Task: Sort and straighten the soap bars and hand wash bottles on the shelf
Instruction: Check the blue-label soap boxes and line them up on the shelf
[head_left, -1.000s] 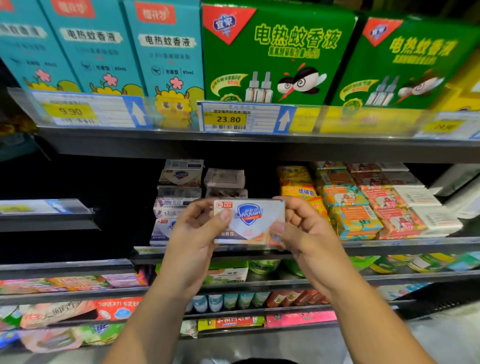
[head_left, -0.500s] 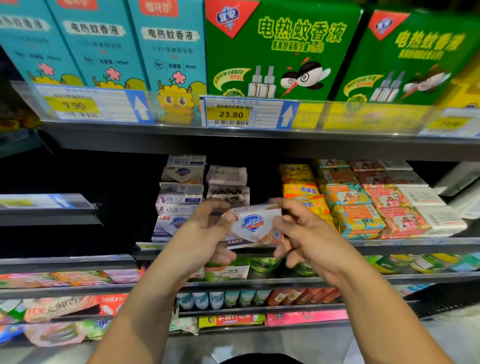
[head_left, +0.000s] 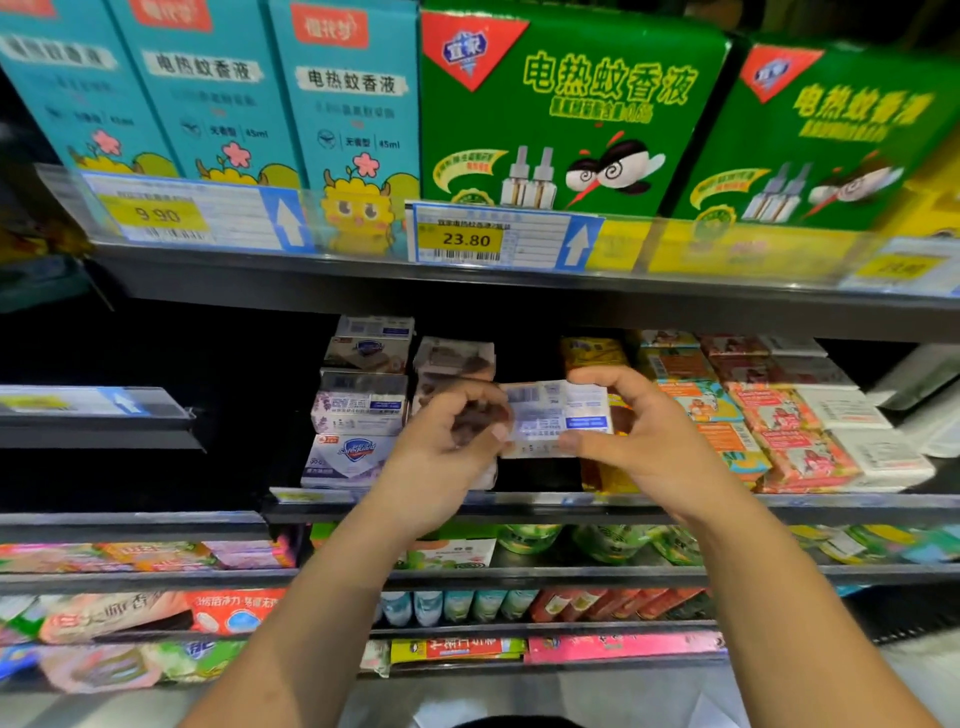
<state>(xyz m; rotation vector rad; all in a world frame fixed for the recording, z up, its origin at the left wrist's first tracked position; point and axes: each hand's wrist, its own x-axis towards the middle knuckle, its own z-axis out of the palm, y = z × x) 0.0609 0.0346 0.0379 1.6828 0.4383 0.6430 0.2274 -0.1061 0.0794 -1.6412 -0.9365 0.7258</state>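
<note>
Hands: left hand and right hand, raised side by side before the soap shelf, each pinching one end of a single soap bar.
Soap bar: white box, printed back with barcode facing the camera, held level between the hands above the shelf's front rail, before a gap between stacks.
Behind, left: white Safeguard boxes, stacked; a blurred stack, partly hidden by the left hand.
Behind, right: yellow packs, then orange and pink packs in rows.
Upper shelf: teal cartons, green cartons, price label reading 23.80.
</note>
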